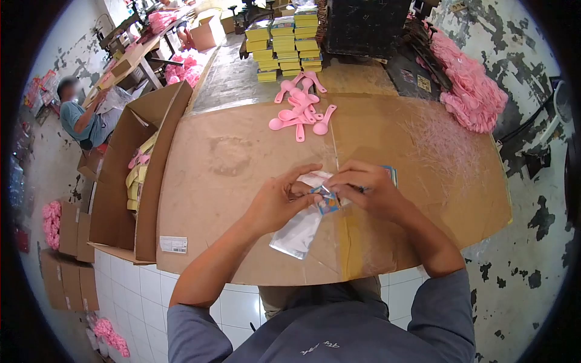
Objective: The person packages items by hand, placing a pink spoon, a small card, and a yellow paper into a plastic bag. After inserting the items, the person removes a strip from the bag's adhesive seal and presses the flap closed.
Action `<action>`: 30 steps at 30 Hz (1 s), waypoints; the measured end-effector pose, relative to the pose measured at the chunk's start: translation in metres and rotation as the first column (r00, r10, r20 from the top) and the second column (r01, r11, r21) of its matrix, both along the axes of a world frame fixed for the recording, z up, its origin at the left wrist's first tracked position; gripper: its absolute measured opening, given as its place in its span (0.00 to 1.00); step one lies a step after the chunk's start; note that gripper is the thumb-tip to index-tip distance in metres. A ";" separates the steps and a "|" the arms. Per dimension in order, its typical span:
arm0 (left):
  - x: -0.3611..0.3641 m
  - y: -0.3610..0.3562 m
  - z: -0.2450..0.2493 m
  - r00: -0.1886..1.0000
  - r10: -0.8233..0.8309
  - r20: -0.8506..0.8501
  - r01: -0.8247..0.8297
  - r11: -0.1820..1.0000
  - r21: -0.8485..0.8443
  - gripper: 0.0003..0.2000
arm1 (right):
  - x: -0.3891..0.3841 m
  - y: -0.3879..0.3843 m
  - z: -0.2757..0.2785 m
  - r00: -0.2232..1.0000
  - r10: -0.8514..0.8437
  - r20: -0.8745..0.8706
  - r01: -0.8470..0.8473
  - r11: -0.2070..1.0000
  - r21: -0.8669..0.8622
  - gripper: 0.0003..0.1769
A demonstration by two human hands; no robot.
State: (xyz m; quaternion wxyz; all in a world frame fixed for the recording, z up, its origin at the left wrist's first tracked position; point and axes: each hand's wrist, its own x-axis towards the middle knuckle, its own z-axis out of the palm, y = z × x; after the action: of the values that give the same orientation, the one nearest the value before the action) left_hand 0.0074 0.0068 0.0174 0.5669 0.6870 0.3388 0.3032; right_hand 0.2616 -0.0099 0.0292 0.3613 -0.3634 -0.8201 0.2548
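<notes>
Near the front middle of the table, my left hand (279, 198) pinches a small blue printed card (327, 201), its thumb on the card's face. The fingers of my right hand (370, 189) are closed at the card's upper right edge. Below and under the hands lie clear plastic bags (296, 235), their shiny ends pointing toward me. Partly hidden behind my right hand is a small stack of printed cards (391, 174). Farther up the table, several pink plastic measuring spoons (299, 109) are heaped together.
Stacks of yellow-edged cards (283, 45) stand at the back. On the left is an open cardboard box (115, 227) with yellow and pink pieces inside. Thin plastic strands (445, 142) and a pile of pink items (469, 85) are at right. Another person (88, 115) sits at far left.
</notes>
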 end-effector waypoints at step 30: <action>-0.010 0.015 0.000 0.984 0.142 0.111 -0.138 0.989 -0.048 0.26 | 0.034 0.157 -0.045 0.892 -0.316 0.322 0.142 0.873 0.466 0.10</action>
State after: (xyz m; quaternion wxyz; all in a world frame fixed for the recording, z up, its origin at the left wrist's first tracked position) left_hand -0.0025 0.0215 0.0174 0.5764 0.6314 0.3592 0.3742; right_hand 0.2955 0.1473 -0.0156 0.2910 -0.4141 -0.8607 -0.0552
